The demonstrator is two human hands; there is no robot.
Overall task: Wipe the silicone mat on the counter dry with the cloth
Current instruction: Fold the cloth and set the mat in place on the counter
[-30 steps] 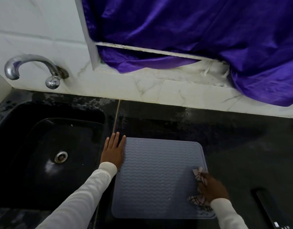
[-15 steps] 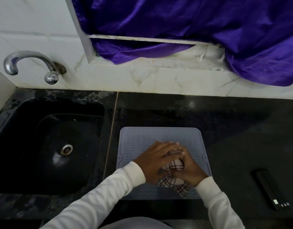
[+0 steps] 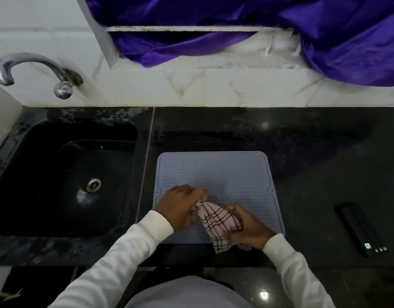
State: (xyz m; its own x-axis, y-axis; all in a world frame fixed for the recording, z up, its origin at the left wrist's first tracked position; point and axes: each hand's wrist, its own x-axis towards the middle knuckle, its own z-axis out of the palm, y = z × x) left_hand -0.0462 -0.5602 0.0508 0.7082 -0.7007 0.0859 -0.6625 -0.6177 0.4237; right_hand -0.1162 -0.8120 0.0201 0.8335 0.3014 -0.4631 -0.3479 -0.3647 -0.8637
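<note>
A grey-blue silicone mat (image 3: 216,172) with a wavy ribbed surface lies flat on the black counter (image 3: 314,156), just right of the sink. A white cloth with dark checks (image 3: 216,221) is stretched over the mat's near half. My left hand (image 3: 180,205) pinches the cloth's upper left end. My right hand (image 3: 249,227) grips its right side near the mat's front edge. A corner of the cloth hangs past the mat's front edge.
A black sink (image 3: 65,181) with a metal drain (image 3: 93,184) lies to the left, under a chrome tap (image 3: 36,70). A dark phone-like device (image 3: 361,228) lies on the counter at the right. Purple fabric (image 3: 258,30) drapes over the sill behind.
My left hand left the mat's left edge and joined the right hand on the cloth. Both hands have since moved apart, spreading the bunched cloth open. The view tilted downward.
</note>
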